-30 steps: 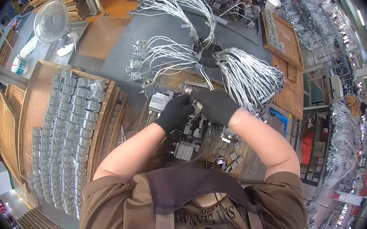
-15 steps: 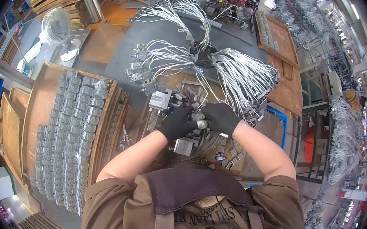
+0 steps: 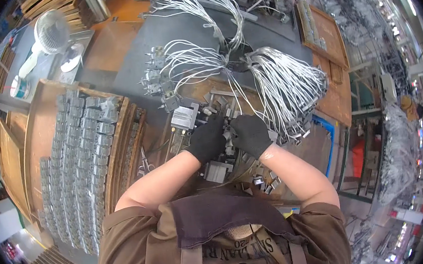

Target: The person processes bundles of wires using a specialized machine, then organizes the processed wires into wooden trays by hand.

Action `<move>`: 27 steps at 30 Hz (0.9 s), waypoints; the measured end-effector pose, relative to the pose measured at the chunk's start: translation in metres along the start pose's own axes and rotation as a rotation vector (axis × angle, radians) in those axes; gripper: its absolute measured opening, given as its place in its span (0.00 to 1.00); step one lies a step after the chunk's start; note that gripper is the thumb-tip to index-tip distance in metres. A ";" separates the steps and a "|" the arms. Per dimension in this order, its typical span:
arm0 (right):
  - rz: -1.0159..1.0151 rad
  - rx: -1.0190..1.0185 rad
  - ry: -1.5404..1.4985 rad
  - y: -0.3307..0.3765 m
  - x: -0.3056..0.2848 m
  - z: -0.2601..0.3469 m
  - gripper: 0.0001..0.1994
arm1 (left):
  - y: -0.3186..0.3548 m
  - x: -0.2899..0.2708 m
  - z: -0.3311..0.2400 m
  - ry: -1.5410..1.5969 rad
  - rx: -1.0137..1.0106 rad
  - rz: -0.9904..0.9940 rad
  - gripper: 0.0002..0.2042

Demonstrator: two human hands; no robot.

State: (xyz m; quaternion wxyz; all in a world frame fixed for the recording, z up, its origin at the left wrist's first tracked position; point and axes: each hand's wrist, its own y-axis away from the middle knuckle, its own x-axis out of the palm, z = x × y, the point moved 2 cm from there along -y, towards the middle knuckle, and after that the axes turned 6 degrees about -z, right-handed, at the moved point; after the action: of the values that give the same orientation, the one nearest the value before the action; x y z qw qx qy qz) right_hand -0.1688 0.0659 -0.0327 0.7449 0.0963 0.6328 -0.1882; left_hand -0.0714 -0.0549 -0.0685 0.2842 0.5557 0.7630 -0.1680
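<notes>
Both my hands wear black gloves and meet over a metal fixture (image 3: 229, 102) at the middle of the bench. My left hand (image 3: 209, 140) is closed at the fixture's left side, its fingertips bent in among small metal parts. Close beside it, my right hand (image 3: 251, 135) is curled with knuckles up, and what its fingers grip is hidden under the glove. A white cable (image 3: 239, 96) runs down from the bundle to my right fingers. Left of the fixture sits a silver metal block (image 3: 184, 118), and a second block (image 3: 217, 171) lies below my left hand.
White cable bundles (image 3: 283, 87) with metal ends spread beyond my hands. Grey metal housings (image 3: 79, 160) fill a wooden tray (image 3: 37, 123) on the left. Scissors (image 3: 144, 162) lie left of my left forearm. A fan (image 3: 51, 31) stands far left; a blue-edged tray (image 3: 331, 143) is at right.
The view has shifted slightly, and the person across the bench is now mostly out of the picture. Both hands stay at the fixture; the bright round part between them no longer shows clearly.
</notes>
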 end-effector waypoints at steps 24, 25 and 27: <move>0.218 0.450 0.019 0.024 0.006 -0.147 0.28 | 0.065 -0.001 -0.035 0.317 0.018 -0.064 0.17; 0.178 0.450 0.049 0.022 0.010 -0.144 0.28 | 0.065 0.000 -0.039 0.329 0.003 -0.057 0.14; 0.135 0.457 0.102 0.019 0.015 -0.139 0.28 | 0.065 0.003 -0.044 0.326 -0.015 -0.039 0.12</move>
State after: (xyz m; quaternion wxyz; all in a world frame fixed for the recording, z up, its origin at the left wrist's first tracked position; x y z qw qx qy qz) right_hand -0.2850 0.1341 -0.0743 0.6819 0.3137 0.6026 -0.2711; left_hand -0.0216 -0.0064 -0.0323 0.1574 0.5584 0.8110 -0.0755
